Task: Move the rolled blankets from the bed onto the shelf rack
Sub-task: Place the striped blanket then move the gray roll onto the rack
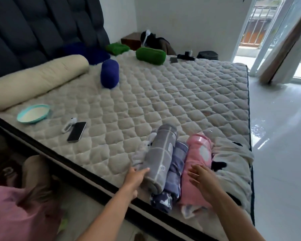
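Observation:
Several rolled blankets lie side by side at the near right corner of the bed (146, 94): a grey checked roll (161, 153), a blue-purple patterned roll (175, 173), a pink roll (197, 164) and a white-and-black bundle (233, 164). My left hand (135, 178) touches the near left end of the grey roll with fingers spread. My right hand (204, 180) hovers open over the near end of the pink roll. No shelf rack is in view.
On the quilted mattress lie a phone (76, 131), a white cable (68, 126), a teal bowl (33, 113), a cream bolster (36, 80), a blue roll cushion (109, 73) and green cushions (150, 56). Another person in pink (19, 209) crouches at the lower left. Glossy white floor (281, 153) stretches right.

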`<action>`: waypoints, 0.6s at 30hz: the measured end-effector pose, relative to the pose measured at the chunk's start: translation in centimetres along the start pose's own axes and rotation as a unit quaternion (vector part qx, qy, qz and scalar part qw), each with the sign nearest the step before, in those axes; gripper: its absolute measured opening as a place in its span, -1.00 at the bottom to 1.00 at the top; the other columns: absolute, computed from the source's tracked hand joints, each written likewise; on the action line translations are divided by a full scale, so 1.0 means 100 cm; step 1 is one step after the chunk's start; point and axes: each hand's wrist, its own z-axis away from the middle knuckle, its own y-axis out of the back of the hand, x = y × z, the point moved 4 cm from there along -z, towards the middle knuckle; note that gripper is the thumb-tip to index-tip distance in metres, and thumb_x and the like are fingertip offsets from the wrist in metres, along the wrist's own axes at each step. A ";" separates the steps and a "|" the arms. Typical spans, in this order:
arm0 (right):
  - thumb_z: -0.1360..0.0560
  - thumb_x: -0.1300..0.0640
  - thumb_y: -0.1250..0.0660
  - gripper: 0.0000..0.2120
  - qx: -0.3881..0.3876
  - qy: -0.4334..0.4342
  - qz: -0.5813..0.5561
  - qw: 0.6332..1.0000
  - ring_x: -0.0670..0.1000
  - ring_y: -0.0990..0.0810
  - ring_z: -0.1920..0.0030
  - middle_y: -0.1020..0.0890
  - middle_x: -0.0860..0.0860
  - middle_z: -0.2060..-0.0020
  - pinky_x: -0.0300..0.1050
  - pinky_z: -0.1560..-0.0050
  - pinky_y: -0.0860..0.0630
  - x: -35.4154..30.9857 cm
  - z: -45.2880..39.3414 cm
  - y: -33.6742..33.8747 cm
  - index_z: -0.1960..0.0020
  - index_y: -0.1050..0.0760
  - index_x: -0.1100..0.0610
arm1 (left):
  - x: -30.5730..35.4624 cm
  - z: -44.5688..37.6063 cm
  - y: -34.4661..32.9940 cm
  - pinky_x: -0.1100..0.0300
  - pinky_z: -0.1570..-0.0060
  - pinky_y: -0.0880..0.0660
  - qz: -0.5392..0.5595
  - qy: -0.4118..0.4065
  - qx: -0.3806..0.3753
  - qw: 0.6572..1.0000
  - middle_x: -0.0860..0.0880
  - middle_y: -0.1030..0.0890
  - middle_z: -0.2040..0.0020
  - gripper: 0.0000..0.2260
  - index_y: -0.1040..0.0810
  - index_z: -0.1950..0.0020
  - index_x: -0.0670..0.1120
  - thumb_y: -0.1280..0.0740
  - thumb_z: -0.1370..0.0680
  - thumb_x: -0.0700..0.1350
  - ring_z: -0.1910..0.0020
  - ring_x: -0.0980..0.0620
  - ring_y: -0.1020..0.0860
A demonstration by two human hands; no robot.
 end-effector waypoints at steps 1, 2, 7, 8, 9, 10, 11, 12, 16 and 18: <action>-0.58 0.22 -0.21 -0.90 -0.007 -0.002 0.007 1.000 0.00 -0.48 0.27 -0.52 0.06 0.26 -0.16 0.24 -0.37 -0.003 -0.008 -0.010 0.06 -0.49 0.16 | 0.003 -0.010 -0.002 0.15 0.32 -0.43 0.000 0.019 -0.014 1.000 -0.10 -0.53 0.10 -0.76 -0.43 -0.15 -0.12 -0.37 -0.53 -0.12 0.20 -0.06 -0.49; -0.58 0.21 -0.23 -0.91 -0.009 -0.003 0.019 1.000 0.00 -0.47 0.26 -0.51 0.06 0.25 -0.16 0.24 -0.37 -0.003 -0.019 -0.019 -0.02 -0.48 0.19 | 0.005 -0.020 -0.004 0.11 0.31 -0.45 -0.002 0.046 -0.035 0.998 -0.09 -0.55 0.14 -0.78 -0.47 -0.11 -0.13 -0.39 -0.51 -0.11 0.23 -0.06 -0.50; -0.41 -0.10 -0.44 -0.44 0.011 -0.037 0.122 0.992 -0.03 -0.46 0.30 -0.49 0.07 0.19 -0.22 0.41 -0.47 -0.001 -0.062 -0.063 -0.23 -0.44 0.25 | 0.016 -0.066 -0.005 -0.22 -0.07 -0.48 -0.125 0.175 -0.139 0.967 -0.11 -0.56 0.06 -0.61 -0.53 -0.13 -0.14 -0.45 -0.43 0.05 0.13 -0.13 -0.52; -0.30 -0.23 -0.48 -0.27 0.013 -0.045 0.141 0.989 -0.01 -0.51 0.23 -0.53 0.08 0.10 -0.16 0.34 -0.51 0.002 -0.069 -0.069 -0.26 -0.43 0.23 | 0.019 -0.070 -0.002 -0.23 -0.14 -0.47 -0.144 0.192 -0.157 0.958 -0.10 -0.54 0.06 -0.66 -0.52 -0.07 -0.13 -0.44 -0.44 0.06 0.13 -0.12 -0.51; -0.23 -0.30 -0.48 -0.17 0.011 -0.053 0.161 0.986 0.03 -0.54 0.11 -0.54 0.08 -0.01 -0.10 0.23 -0.53 0.005 -0.074 -0.075 -0.29 -0.41 0.21 | 0.022 -0.074 0.001 -0.22 -0.16 -0.46 -0.163 0.201 -0.178 0.950 -0.09 -0.52 0.05 -0.69 -0.51 -0.03 -0.12 -0.42 -0.46 0.07 0.13 -0.11 -0.51; -0.25 -0.30 -0.47 -0.19 0.012 -0.058 0.183 0.981 0.05 -0.54 -0.01 -0.52 0.07 -0.11 -0.05 0.11 -0.53 0.005 -0.076 -0.082 -0.31 -0.38 0.18 | 0.025 -0.079 0.003 -0.21 -0.16 -0.47 -0.184 0.204 -0.197 0.941 -0.09 -0.52 0.02 -0.68 -0.51 -0.05 -0.12 -0.40 -0.47 0.08 0.12 -0.11 -0.51; -0.32 -0.26 -0.45 -0.25 0.016 -0.060 0.203 0.977 0.07 -0.52 -0.10 -0.50 0.07 -0.17 -0.02 -0.01 -0.52 0.005 -0.079 -0.086 -0.32 -0.35 0.15 | 0.027 -0.085 0.004 -0.21 -0.14 -0.48 -0.207 0.204 -0.212 0.933 -0.09 -0.52 -0.05 -0.63 -0.50 -0.14 -0.13 -0.39 -0.47 0.09 0.08 -0.13 -0.53; -0.36 -0.23 -0.43 -0.29 0.025 -0.067 0.211 0.975 0.08 -0.50 -0.15 -0.48 0.06 -0.19 0.01 -0.08 -0.50 0.005 -0.082 -0.088 -0.33 -0.32 0.14 | 0.029 -0.089 0.005 -0.21 -0.15 -0.49 -0.227 0.203 -0.226 0.925 -0.11 -0.51 -0.16 -0.55 -0.47 -0.24 -0.13 -0.39 -0.47 0.11 0.00 -0.17 -0.54; -0.24 -0.33 -0.45 -0.12 0.026 -0.096 0.243 0.965 0.11 -0.49 -0.22 -0.48 0.07 -0.27 0.05 -0.12 -0.49 0.005 -0.090 -0.090 -0.38 -0.29 0.12 | 0.027 -0.100 0.006 -0.26 -0.20 -0.47 -0.271 0.209 -0.252 0.905 -0.16 -0.42 -0.38 -0.40 -0.36 -0.41 -0.07 -0.40 -0.45 0.15 -0.24 -0.32 -0.50; -0.23 -0.32 -0.47 -0.11 0.019 -0.105 0.237 0.966 0.09 -0.51 -0.19 -0.50 0.07 -0.26 -0.01 -0.02 -0.49 0.004 -0.095 -0.092 -0.38 -0.30 0.13 | 0.030 -0.101 0.004 -0.26 -0.17 -0.49 -0.299 0.202 -0.273 0.892 -0.17 -0.40 -0.39 -0.40 -0.34 -0.41 -0.07 -0.39 -0.46 0.14 -0.24 -0.37 -0.49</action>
